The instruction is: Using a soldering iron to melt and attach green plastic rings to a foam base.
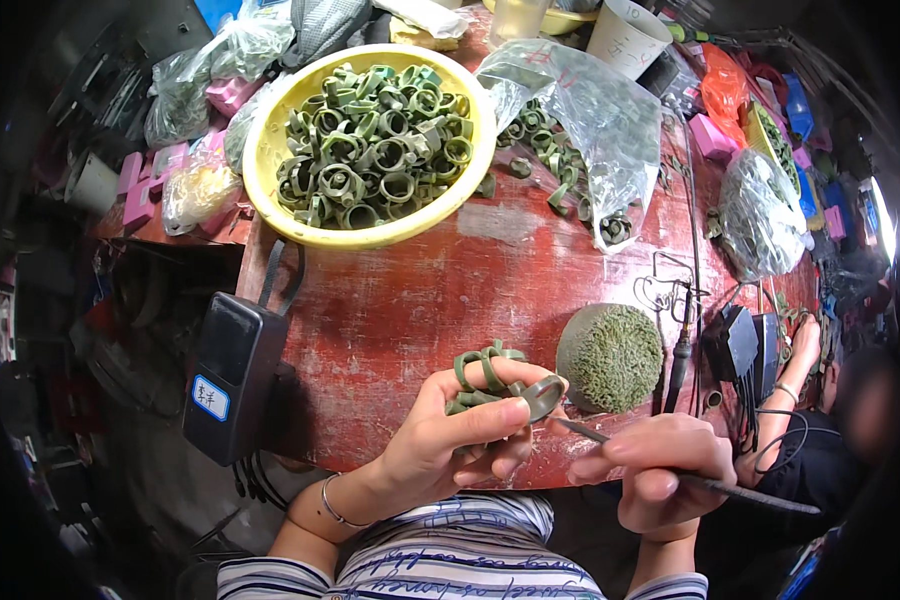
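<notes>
My left hand [460, 430] holds several green wax rings [490, 372] strung over its fingers and pinches one ring [542, 395] between thumb and fingertips. My right hand [660, 475] grips a thin dark pen-like tool [710, 482] whose metal tip reaches the pinched ring. Both hands hover over the near edge of a worn red table [420, 300]. A green dome-shaped lump [610, 357] sits on the table just beyond my right hand.
A yellow bowl [270, 150] full of green rings stands at the back left. A clear plastic bag [590, 110] with more rings lies to its right. A black box [232, 375] hangs at the table's left edge. Another person's arm [795, 390] is at the right.
</notes>
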Demonstrator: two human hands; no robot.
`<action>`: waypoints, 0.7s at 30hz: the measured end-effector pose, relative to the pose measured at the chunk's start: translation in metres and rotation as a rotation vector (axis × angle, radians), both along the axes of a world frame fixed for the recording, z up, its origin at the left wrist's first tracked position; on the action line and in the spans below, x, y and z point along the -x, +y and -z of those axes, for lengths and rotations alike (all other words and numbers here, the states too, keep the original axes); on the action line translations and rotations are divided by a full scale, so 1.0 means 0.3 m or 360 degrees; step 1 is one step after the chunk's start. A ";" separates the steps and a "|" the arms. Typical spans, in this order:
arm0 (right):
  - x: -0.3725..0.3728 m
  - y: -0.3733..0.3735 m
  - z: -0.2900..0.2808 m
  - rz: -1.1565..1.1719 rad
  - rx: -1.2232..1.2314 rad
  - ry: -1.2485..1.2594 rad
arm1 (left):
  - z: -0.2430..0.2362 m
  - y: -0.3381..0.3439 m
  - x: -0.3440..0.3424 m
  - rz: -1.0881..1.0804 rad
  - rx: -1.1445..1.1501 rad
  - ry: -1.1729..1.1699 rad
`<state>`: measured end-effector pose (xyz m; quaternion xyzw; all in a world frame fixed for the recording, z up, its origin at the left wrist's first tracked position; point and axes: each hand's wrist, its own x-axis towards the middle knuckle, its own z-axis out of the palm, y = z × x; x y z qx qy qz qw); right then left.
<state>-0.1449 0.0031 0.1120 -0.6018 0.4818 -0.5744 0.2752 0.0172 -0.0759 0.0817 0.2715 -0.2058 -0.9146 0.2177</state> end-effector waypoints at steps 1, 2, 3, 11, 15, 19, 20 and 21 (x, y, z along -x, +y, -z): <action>-0.001 -0.006 -0.001 0.0013 0.0022 0.0057 | 0.003 0.006 0.000 0.0021 -0.0005 -0.0017; -0.001 -0.010 -0.008 0.0028 0.0020 0.0061 | 0.000 0.008 0.004 0.0036 -0.0007 -0.0013; -0.002 -0.017 -0.013 0.0038 0.0015 0.0177 | -0.003 0.011 0.003 0.0039 0.0031 -0.0016; -0.003 -0.015 -0.010 0.0071 0.0352 0.0605 | -0.023 0.029 0.026 0.0071 0.0080 -0.0024; -0.011 0.004 -0.023 0.0050 0.0280 0.0924 | -0.012 0.036 0.024 0.0033 0.0088 -0.0024; -0.009 0.025 -0.038 -0.0029 0.0341 0.1135 | 0.011 0.037 0.021 0.0069 0.0112 0.0010; -0.004 0.026 -0.043 -0.0031 0.0341 0.1132 | 0.017 0.037 0.019 0.0084 0.0128 0.0023; 0.007 0.031 -0.055 -0.0129 0.0339 0.1255 | 0.015 0.036 0.021 0.0088 0.0124 0.0022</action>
